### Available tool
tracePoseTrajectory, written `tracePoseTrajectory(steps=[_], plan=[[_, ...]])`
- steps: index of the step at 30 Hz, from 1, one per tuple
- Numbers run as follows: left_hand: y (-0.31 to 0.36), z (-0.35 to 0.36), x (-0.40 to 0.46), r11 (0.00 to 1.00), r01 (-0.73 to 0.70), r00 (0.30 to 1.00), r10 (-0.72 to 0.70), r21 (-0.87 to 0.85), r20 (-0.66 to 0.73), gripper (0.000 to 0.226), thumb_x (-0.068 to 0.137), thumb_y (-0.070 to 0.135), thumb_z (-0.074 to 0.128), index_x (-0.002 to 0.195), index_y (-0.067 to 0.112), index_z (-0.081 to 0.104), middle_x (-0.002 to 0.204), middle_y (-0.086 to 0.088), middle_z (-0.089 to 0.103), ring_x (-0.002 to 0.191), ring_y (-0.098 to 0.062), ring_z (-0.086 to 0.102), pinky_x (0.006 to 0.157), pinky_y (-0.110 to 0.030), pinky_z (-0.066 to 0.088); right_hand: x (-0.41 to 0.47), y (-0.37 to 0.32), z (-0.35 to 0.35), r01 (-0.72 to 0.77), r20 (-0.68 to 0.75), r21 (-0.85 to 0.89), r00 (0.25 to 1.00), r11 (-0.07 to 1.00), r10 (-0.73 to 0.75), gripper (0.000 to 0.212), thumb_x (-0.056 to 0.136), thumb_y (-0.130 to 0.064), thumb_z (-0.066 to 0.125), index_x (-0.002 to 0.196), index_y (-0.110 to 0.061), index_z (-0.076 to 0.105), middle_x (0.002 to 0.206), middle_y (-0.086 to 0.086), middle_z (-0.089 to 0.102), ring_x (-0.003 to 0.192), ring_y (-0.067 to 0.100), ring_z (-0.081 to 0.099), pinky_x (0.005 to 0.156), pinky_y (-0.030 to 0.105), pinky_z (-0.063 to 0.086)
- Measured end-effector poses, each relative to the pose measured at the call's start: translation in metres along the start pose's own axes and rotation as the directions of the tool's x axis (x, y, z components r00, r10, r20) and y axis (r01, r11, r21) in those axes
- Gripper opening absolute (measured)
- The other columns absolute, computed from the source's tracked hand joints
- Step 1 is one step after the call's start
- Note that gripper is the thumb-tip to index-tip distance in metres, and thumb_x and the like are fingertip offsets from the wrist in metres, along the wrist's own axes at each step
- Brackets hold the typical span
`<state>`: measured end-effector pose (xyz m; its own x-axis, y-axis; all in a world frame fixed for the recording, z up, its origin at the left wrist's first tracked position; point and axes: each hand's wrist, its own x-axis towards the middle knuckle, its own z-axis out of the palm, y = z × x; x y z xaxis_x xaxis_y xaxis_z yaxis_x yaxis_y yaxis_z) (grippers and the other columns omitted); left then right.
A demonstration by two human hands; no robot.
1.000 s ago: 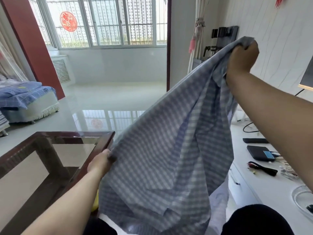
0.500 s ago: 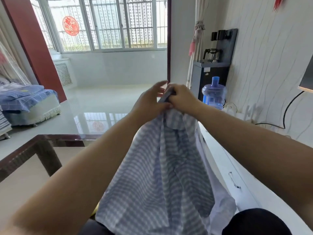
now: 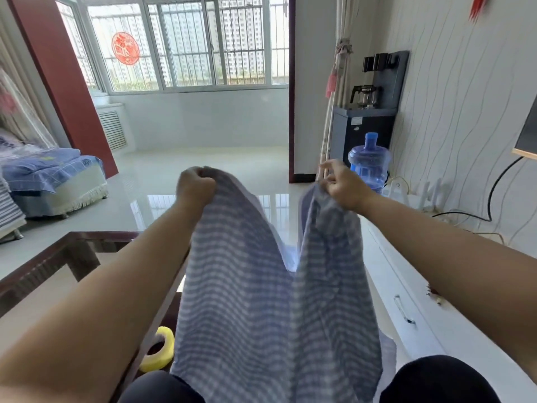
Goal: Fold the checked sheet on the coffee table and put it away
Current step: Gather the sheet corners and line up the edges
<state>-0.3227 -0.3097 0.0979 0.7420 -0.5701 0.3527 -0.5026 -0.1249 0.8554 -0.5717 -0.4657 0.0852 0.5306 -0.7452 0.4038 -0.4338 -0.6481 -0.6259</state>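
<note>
Left hand (image 3: pixel 195 186) is a closed fist gripping one top corner of the checked sheet (image 3: pixel 261 301); right hand (image 3: pixel 343 184) pinches the other top edge between thumb and curled fingers, remaining fingers partly lifted. Half a second ago both hands were together at one point with the cloth bunched under them; now they're apart, left and right, and the sheet's top edge dips in a V between them. A second ago the right hand was high and the left low at the counter's corner; now both grips sit at about the same height. Sheet is off the counter entirely, held in the air in front of the person, hanging down to the lap between the knees. Blue-grey and white check, doubled over, a long vertical fold running down the middle, a paler inner layer showing in the gap at the top. Dark wood-framed glass counter (image 3: pixel 37 266) is to the left, its right edge behind the left forearm. Yellow tape roll (image 3: pixel 158 349) sits low by that edge, just left of the hanging cloth. Blue water jug (image 3: pixel 369 164) stands beyond the right hand by the dispenser (image 3: pixel 363 126).
</note>
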Motion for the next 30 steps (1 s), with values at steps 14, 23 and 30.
tracePoseTrajectory(steps=[14,23,30], plan=[[-0.048,-0.027,0.005,0.987,0.148,0.963,-0.129,0.063,-0.235,0.034,0.088,0.002,0.037,0.118,0.004,0.053,0.127,-0.02,0.046,0.107,-0.029,0.052,0.091,-0.031,0.037,0.001,0.013,-0.002,-0.018,-0.322,0.117,0.945,0.993,0.055,0.009,0.092,-0.005,0.054,0.094,-0.011,0.061,0.097,0.01,0.062,0.09,0.02,0.059,0.087,0.026,0.046],[0.031,0.043,-0.061,0.902,-0.43,0.84,0.411,-0.028,0.353,0.049,0.086,0.034,0.068,0.131,0.022,0.053,0.116,0.003,0.057,0.093,-0.009,0.056,0.081,-0.02,0.042,-0.013,-0.077,0.041,0.225,-0.17,0.471,0.972,0.853,-0.162,0.017,0.085,-0.013,0.067,0.078,-0.028,0.067,0.083,-0.003,0.069,0.08,0.011,0.067,0.08,0.026,0.055],[0.025,0.036,-0.049,0.962,-0.238,0.888,0.272,-0.137,0.37,0.024,0.091,0.023,0.063,0.07,0.013,0.064,0.061,0.002,0.057,0.056,-0.01,0.05,0.056,-0.021,0.041,-0.023,-0.068,0.051,0.141,-0.132,0.479,0.987,0.867,-0.087,0.028,0.084,-0.029,0.071,0.103,-0.02,0.053,0.087,-0.008,0.06,0.078,0.003,0.059,0.075,0.019,0.05]])
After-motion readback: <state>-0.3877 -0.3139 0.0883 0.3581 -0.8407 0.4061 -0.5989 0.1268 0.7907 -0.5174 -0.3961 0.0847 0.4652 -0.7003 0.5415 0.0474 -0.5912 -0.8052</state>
